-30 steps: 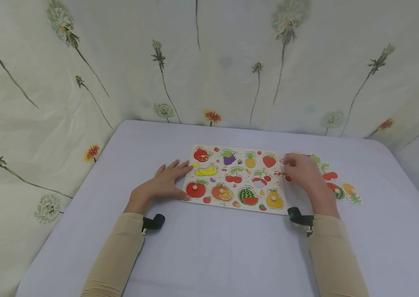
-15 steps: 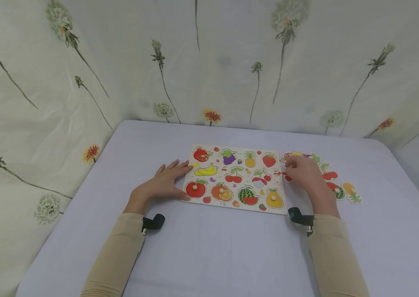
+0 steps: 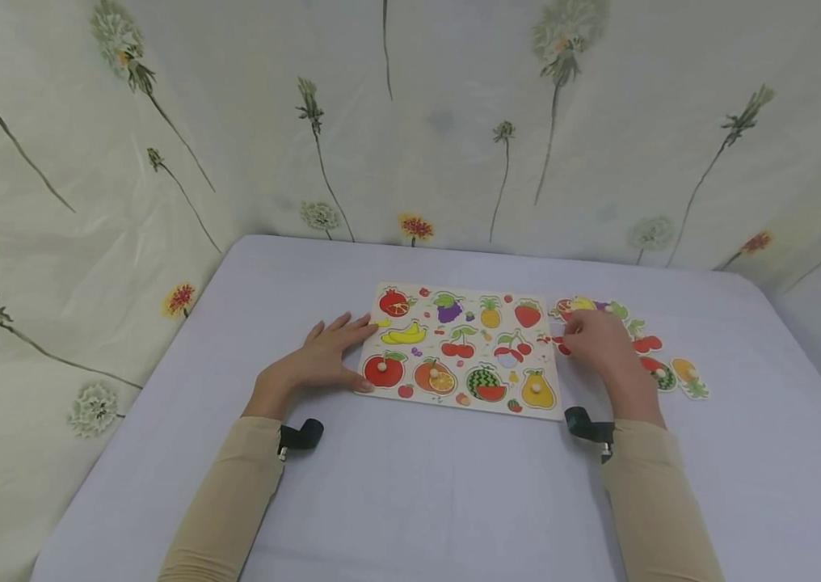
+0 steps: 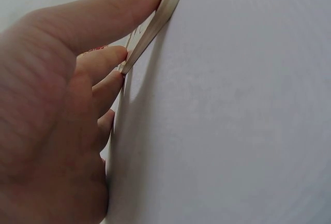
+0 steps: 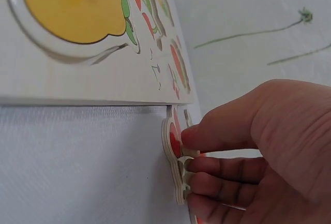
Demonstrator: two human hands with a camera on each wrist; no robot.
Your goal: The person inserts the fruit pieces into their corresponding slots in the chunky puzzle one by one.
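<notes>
A wooden fruit puzzle board [image 3: 427, 383] lies flat on the table. My left hand [image 3: 323, 356] spreads its fingers along the board's left edge, with the thumb at the near left corner. Knobbed apple [image 3: 376, 376], orange [image 3: 424, 373] and pear [image 3: 537, 397] pieces sit in the near row. Beyond the board's right edge, the thumb and fingertips of my right hand [image 3: 598, 341] pinch a red-fruited puzzle piece [image 5: 175, 140]. In the right wrist view, that piece lies beside the board's edge, its upper face partly hidden by my fingers.
Loose fruit pieces lie around my right hand, among them a watermelon [image 3: 665, 380], a pineapple [image 3: 687, 372] and a red pair [image 3: 646, 345]. A white cloth covers the table [image 3: 425, 493]; a flowered curtain [image 3: 447, 153] hangs behind it.
My right hand has shifted slightly nearer to me and right, uncovering yellow and red pieces behind it. The left hand and board have stayed in place.
</notes>
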